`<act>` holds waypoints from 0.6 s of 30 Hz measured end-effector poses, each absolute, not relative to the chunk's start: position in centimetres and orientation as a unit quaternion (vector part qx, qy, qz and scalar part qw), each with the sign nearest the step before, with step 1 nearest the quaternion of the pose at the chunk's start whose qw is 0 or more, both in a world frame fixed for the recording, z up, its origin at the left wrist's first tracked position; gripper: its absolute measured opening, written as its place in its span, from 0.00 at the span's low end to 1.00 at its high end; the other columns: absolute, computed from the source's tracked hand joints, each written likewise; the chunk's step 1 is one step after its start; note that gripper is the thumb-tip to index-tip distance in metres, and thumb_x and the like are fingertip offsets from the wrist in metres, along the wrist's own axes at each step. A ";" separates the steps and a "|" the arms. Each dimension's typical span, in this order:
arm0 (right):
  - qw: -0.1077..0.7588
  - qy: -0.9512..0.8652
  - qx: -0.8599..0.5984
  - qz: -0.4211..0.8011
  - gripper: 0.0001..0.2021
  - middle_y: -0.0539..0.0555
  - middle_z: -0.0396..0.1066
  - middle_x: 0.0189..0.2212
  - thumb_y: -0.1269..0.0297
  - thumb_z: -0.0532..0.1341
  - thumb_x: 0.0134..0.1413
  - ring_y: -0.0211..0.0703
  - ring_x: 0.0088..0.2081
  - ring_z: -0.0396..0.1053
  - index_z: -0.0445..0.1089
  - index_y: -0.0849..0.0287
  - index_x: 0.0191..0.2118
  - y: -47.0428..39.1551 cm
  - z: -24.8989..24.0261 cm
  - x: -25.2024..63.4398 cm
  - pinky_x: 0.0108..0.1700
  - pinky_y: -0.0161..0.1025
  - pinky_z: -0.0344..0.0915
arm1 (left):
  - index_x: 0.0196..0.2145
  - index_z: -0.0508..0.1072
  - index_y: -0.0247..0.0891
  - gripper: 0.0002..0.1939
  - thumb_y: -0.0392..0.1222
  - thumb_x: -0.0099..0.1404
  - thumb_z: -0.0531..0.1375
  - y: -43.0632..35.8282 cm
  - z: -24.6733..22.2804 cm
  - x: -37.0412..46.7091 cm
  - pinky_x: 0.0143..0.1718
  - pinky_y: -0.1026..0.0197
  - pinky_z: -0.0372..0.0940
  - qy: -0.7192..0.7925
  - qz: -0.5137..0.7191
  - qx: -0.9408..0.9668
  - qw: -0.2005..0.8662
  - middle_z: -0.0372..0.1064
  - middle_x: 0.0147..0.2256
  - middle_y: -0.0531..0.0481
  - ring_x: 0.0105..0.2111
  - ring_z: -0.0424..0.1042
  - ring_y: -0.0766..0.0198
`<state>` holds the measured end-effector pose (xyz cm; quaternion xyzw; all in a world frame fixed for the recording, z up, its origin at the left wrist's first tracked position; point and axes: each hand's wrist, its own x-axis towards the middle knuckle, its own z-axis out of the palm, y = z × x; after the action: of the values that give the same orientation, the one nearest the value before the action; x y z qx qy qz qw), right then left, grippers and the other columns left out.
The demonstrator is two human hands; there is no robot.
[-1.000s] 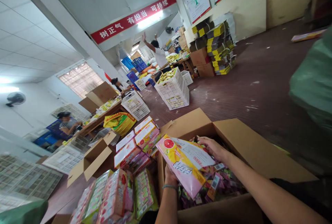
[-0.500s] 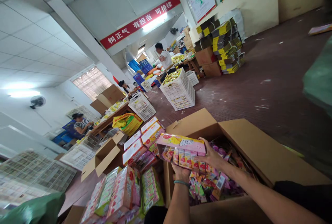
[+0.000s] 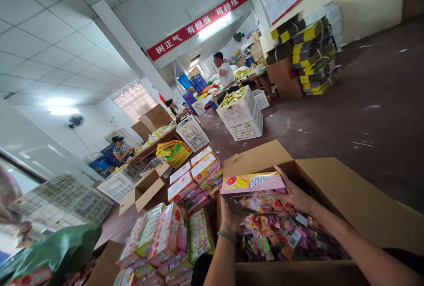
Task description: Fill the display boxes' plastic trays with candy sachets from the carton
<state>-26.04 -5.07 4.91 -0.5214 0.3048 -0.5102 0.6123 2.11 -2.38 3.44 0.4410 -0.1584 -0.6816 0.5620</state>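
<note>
Between my two hands is a pink and yellow box (image 3: pixel 253 182) with a grapefruit picture on top and a see-through front. My left hand (image 3: pixel 229 216), with a band on its wrist, grips the box's lower left end. Around its right end curl the fingers of my right hand (image 3: pixel 293 192). Small colourful packets show blurrily behind the clear front. Directly below, a large open carton (image 3: pixel 318 182) holds many loose pink, purple and orange packets (image 3: pixel 274 237). The box hangs above these packets, inside the carton's raised flaps.
Stacks of similar fruit boxes (image 3: pixel 165 233) stand left of the carton, with more boxes (image 3: pixel 195 173) behind. Another open carton (image 3: pixel 149 191) and a green sack (image 3: pixel 56 250) lie further left. White crates (image 3: pixel 243 118) stand on the floor ahead. Several people work at tables in the background.
My view has swung left, so the scene sits further right. The box stays in both hands but is turned a little, and fewer neatly lined-up packets show through its front.
</note>
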 end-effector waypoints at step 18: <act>0.363 0.395 -0.794 -0.285 0.54 0.67 0.52 0.69 0.64 0.74 0.41 0.62 0.71 0.48 0.53 0.62 0.74 -5.4 0.6 -22.7 0.72 0.54 0.45 | 0.53 0.78 0.44 0.45 0.81 0.62 0.45 4.0 -5.4 6.5 0.48 0.44 0.65 -0.088 -0.707 0.458 0.531 0.77 0.47 0.37 0.48 0.73 0.40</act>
<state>-22.73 -5.41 0.64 -0.7945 0.3950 -0.2851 0.3626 6.49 4.03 -5.39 0.4580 -0.0883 -0.7073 0.5312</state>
